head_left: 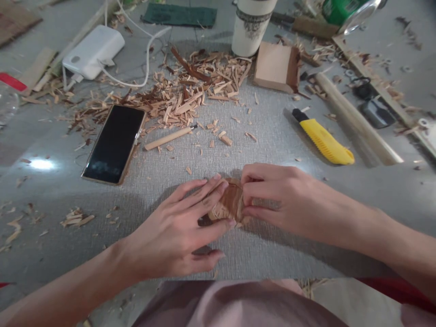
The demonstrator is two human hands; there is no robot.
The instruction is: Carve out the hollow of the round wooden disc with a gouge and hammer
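Observation:
A small carved piece of wood [232, 200], brown with visible grain and a paler rim, lies on the grey textured table between my hands. My left hand [185, 227] holds it from the left: the forefinger lies along its near edge, other fingers press on its far left part, and the thumb sticks out apart. From the right, my right hand [275, 195] has its fingers curled and closed on the piece's right edge. Whether a small tool is also inside those fingers is hidden. My fingers cover much of the piece's outline.
Beyond my hands lie a phone [115, 144], a slim wooden-handled tool [169, 138], a heap of wood shavings [184, 95] and a yellow utility knife [323, 138]. Farther back stand a paper cup [251, 27], a wood block [274, 66], a white power bank [93, 51] with cables and a green can [344, 11].

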